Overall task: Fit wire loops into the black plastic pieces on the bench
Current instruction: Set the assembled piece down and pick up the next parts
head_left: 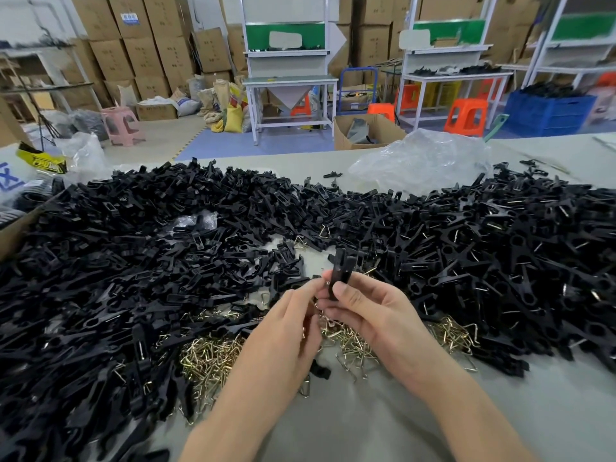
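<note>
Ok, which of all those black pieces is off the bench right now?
The upright black piece pinched in the right hand, with the left hand at its lower end. Every other piece lies in the heaps on the bench.

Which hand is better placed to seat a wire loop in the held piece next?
Probably the left hand: its fingertips meet the lower end of the black piece, which the right hand grips upright, so the right is occupied.

Stacked cardboard boxes (143, 45) line the wall behind white workbenches (289, 82) (orange stools (466, 115) beside them).
</note>
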`<state>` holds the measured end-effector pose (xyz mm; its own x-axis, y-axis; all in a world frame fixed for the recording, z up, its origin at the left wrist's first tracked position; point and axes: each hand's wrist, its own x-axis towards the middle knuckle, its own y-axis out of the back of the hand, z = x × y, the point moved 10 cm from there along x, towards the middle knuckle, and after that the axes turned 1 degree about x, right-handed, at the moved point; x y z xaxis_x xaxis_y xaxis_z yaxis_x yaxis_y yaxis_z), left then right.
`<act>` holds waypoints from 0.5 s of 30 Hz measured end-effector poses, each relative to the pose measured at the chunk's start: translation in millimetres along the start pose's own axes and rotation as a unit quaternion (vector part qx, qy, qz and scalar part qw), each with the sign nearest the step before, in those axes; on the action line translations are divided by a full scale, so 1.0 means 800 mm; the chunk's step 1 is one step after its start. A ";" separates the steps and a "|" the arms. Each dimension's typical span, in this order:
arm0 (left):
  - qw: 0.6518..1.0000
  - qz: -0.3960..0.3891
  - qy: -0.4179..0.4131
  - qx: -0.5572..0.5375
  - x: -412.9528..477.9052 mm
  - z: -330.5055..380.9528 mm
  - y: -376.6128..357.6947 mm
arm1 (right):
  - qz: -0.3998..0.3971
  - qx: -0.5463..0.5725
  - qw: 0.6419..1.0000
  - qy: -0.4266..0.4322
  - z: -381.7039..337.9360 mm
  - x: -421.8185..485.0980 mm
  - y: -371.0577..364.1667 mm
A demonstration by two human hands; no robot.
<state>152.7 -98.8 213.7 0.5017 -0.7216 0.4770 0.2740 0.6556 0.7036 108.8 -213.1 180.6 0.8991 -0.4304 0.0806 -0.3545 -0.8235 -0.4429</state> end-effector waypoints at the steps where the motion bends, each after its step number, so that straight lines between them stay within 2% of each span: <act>1: 1.000 0.011 -0.001 -0.012 0.000 0.000 0.001 | -0.001 0.016 1.000 -0.005 0.001 0.000 0.000; 9: 0.993 0.075 0.021 -0.093 0.001 -0.003 0.019 | -0.034 0.088 0.995 -0.024 0.004 -0.001 -0.009; 11: 0.992 0.096 0.031 -0.074 0.002 -0.006 0.024 | -0.032 0.064 0.997 -0.007 0.003 -0.001 -0.009; 15: 0.984 0.138 0.087 -0.068 0.000 -0.029 0.038 | 0.004 -0.056 0.998 0.041 -0.002 -0.002 -0.002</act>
<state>180.0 -73.7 222.6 0.7018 -0.4702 0.5351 0.2092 0.8541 0.4762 107.8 -211.9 182.3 0.8741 -0.4616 0.1515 -0.3918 -0.8541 -0.3421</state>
